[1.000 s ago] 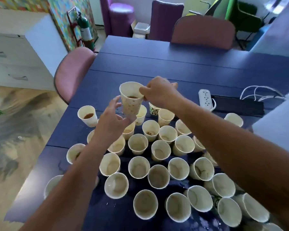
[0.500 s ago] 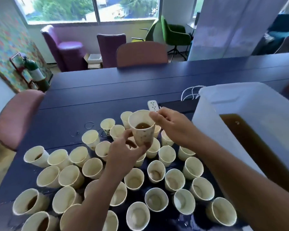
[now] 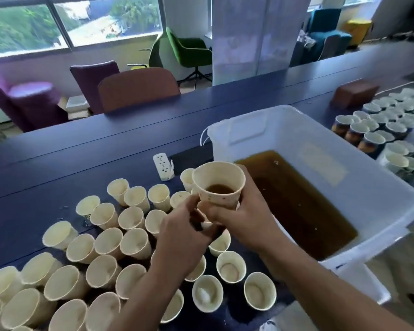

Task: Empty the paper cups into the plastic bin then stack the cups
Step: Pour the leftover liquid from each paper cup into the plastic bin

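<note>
At the centre of the frame, both the left hand [image 3: 184, 235] and right hand [image 3: 239, 218] grip a paper cup [image 3: 219, 185] holding brown liquid beside the plastic bin [image 3: 380, 194], so emptying is in hand; next it likely needs tipping over the bin's rim.

The cup [image 3: 219, 185] I hold is matt paper, cream inside, speckled outside, its brown liquid glossy. The cups [image 3: 110, 235] on the table [image 3: 81, 149] are the same dull paper. The table is smooth, matt dark blue, wet and shiny between the cups. The bin [image 3: 380, 187] is smooth, translucent white plastic. The power strip [image 3: 162, 166] is glossy white plastic.
</note>
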The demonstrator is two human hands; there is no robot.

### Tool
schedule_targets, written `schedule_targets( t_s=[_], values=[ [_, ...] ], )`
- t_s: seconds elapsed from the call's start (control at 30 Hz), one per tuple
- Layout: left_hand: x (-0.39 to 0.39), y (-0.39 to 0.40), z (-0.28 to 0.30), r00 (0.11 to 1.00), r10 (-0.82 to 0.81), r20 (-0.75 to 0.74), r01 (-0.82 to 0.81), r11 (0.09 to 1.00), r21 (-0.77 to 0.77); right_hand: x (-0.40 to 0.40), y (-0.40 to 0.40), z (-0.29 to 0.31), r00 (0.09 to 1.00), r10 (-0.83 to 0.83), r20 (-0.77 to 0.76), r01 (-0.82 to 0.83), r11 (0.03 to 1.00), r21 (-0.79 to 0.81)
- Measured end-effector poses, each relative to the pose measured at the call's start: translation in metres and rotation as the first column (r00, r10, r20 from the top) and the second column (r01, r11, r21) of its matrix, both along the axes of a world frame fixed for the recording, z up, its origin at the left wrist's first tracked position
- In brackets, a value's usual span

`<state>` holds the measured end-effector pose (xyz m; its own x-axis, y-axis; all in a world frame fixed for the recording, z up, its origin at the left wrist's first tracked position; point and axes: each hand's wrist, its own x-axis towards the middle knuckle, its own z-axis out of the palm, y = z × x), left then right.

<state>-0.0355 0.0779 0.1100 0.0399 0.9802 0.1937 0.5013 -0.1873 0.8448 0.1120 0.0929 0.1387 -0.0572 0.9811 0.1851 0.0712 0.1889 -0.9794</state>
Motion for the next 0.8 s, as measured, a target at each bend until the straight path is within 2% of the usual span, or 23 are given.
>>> schedule_targets(
  t_s=[0.17, 0.27, 0.43, 0.57, 0.8],
  values=[
    [0.033, 0.005, 0.0, 0.995, -0.086, 0.056, 0.088, 0.996, -0.035, 0.051, -0.001, 0.019, 0.987, -0.11, 0.114, 0.105, 0.993, 0.045],
    [0.046, 0.012, -0.007, 0.994, -0.11, 0.001, 0.11, 0.994, -0.017, 0.082, 0.005, 0.028, 0.954, -0.144, 0.261, 0.134, 0.989, 0.057],
    [0.064, 0.028, -0.016, 0.975, -0.152, -0.161, 0.149, 0.988, -0.03, 0.126, 0.02, 0.021, 0.849, -0.183, 0.495, 0.174, 0.983, 0.065],
    [0.075, 0.033, -0.021, 0.96, -0.183, -0.212, 0.176, 0.983, -0.052, 0.152, 0.029, 0.005, 0.73, -0.188, 0.657, 0.191, 0.979, 0.068],
    [0.09, 0.035, -0.032, 0.924, -0.268, -0.272, 0.254, 0.964, -0.086, 0.172, 0.036, -0.031, 0.624, -0.126, 0.771, 0.218, 0.976, -0.017]
  ],
)
